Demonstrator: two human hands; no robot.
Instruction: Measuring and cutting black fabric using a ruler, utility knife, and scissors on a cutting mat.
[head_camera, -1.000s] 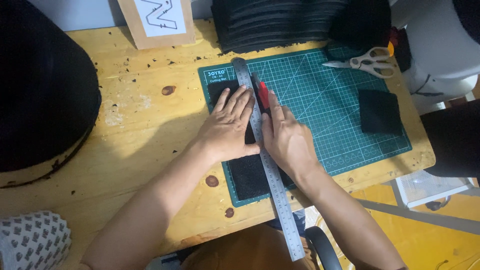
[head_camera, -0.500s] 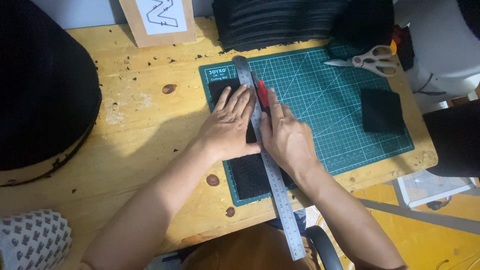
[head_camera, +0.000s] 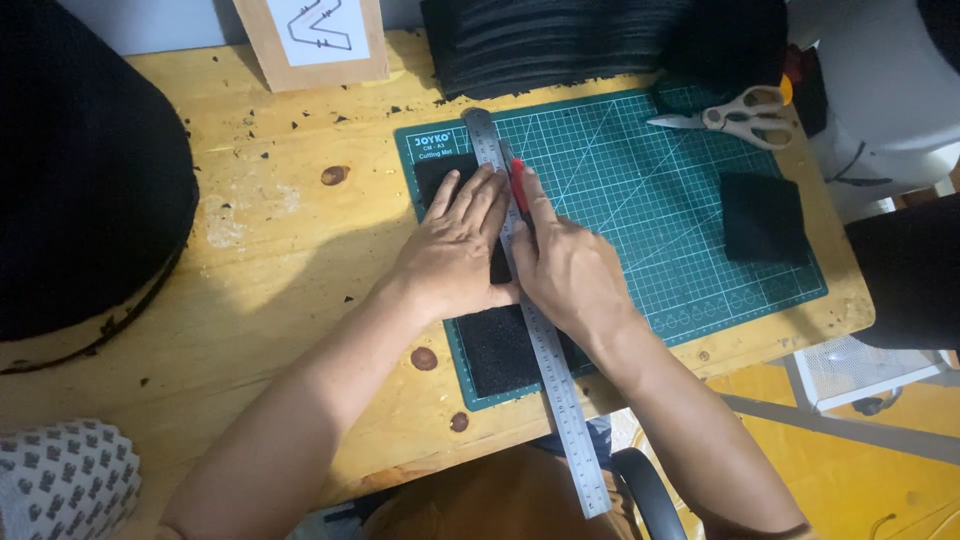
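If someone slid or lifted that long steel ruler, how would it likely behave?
The steel ruler looks thin and rigid, so it would probably stay straight when lifted. Its smooth metal might slip on the black foam strip, which may be why the left hand presses it flat. It overhangs the table edge, so it could tip.

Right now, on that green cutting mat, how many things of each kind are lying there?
Black foam pieces: 2, one strip under the left hand, one square lying apart at the right
Metal ruler: 1
Red-handled cutter: 1, in the right hand
Scissors: 1
Total: 5 on the cutting mat
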